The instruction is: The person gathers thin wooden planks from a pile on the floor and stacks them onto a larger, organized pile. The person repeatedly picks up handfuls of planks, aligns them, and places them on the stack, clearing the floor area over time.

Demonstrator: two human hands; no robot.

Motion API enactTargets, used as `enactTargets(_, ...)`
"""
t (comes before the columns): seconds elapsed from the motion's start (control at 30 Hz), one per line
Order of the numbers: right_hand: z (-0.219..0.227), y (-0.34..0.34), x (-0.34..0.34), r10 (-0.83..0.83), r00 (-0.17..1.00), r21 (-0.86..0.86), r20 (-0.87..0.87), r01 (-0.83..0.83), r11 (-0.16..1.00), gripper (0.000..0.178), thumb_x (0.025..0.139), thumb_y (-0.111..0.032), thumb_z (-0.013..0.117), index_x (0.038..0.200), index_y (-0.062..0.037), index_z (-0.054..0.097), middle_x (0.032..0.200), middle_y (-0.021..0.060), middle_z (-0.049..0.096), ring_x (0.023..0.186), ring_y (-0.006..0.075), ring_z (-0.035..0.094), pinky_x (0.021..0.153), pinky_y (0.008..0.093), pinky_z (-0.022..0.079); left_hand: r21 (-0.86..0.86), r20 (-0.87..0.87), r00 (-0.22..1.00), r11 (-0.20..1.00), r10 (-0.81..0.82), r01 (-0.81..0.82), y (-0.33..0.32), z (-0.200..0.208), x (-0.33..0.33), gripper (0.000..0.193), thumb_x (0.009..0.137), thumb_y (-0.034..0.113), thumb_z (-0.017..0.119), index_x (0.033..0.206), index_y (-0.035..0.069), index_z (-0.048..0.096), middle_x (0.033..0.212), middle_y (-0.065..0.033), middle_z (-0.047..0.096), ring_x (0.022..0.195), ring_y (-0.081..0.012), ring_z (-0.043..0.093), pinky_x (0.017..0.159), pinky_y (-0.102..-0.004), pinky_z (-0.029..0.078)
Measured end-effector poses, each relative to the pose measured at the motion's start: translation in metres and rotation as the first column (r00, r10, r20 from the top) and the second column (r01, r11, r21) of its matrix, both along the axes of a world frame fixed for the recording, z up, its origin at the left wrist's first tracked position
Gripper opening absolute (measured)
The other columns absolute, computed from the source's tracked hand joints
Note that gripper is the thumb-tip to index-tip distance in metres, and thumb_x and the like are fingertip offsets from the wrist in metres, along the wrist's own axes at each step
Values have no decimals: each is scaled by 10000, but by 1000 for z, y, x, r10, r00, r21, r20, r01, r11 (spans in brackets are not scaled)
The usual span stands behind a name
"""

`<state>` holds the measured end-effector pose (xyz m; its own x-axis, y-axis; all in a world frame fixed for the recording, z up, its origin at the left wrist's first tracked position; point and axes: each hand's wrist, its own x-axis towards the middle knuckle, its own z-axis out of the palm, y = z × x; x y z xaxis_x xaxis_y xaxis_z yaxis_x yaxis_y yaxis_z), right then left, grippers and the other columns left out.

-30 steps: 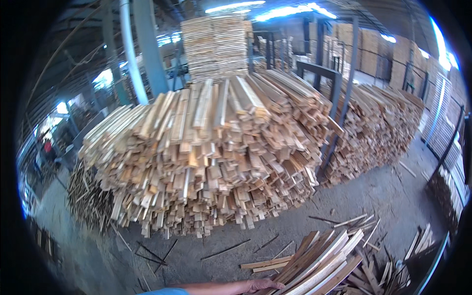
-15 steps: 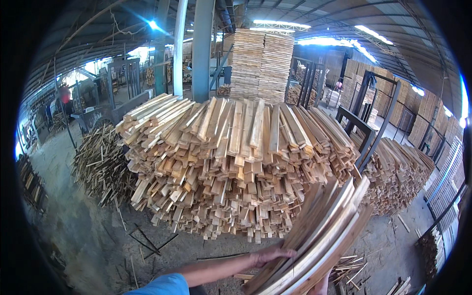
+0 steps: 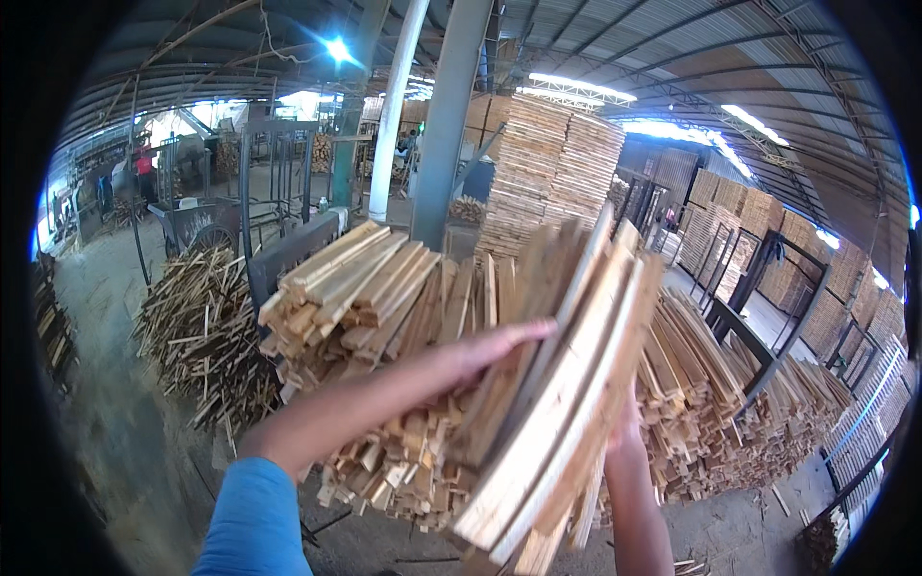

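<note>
Shed roof (image 3: 663, 53): dark metal sheeting on trusses, with bright strips of daylight let in toward the right.
Floor (image 3: 115, 403): grey, dusty, seen at the left and along the lower edge.
Main plank pile (image 3: 384, 442): directly ahead; loose planks laid mostly with their ends toward the wearer, the upper left layer uneven. Its middle is partly covered by the load in hand.
Tall stack (image 3: 547, 168): squared, pale boards in close layers, standing behind the main pile.
Right-hand pile (image 3: 792, 413): more planks, beyond a dark metal frame (image 3: 749, 331).
Column (image 3: 449, 134): blue-grey, upright behind the main pile, with a slimmer white post (image 3: 396, 115) just to its left.
Scrap heap (image 3: 197, 331): thin, tangled sticks on the floor, left of the main pile.
Cart (image 3: 197, 228): dark body, spoked wheel, behind the scrap heap.
Bundle of planks (image 3: 567, 403): several lengths gathered side by side, held up at a slant before the main pile, upper ends leaning right. Contact with the pile cannot be determined.
Left hand (image 3: 495, 348): clamped on the bundle from its left side, arm reaching across from a blue sleeve (image 3: 252, 518).
Right hand (image 3: 626, 430): clamped on the bundle's right edge, fingers largely hidden behind the wood.
</note>
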<state>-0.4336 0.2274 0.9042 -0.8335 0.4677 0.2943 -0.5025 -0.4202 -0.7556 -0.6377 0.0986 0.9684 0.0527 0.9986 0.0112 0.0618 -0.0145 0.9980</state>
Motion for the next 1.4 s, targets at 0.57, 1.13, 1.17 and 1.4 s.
enactTargets(0.57,-57,80,-223,-586,771,673,248,298,677,477,1042,-258,497,1423,27,462,1410,169,529,1292,264,513,1112,360,371,-42,-855,477,892,200,-450,79,-13,-228,959,911,731,399,1410,-88,416,1497,-322,351,1460,-410,256,1162,-523,305)
enactTargets(1.13,-73,-69,-128,-662,554,782,-504,618,-78,611,924,-446,528,1239,72,601,1169,276,640,1133,421,620,1008,483,474,791,-583,121,596,803,-139,-85,-109,-42,757,885,676,528,1376,100,548,1453,-296,403,1360,-460,377,1107,-622,232)
enactTargets(1.17,-74,-66,-127,-671,574,807,-469,587,-62,561,927,-399,528,1225,67,621,1244,272,593,1162,407,605,992,462,491,805,-564,130,578,816,-138,-78,-108,-42,732,883,660,539,1356,103,569,1440,-291,424,1345,-467,393,1100,-621,236)
enactTargets(1.4,-66,-69,-120,-741,583,896,-333,441,-55,571,936,-392,549,1294,52,539,1339,287,484,1213,402,537,1009,449,472,707,-681,65,678,729,-202,-72,-115,-61,832,919,747,365,1465,125,458,1458,-249,406,1356,-422,383,1095,-619,248)
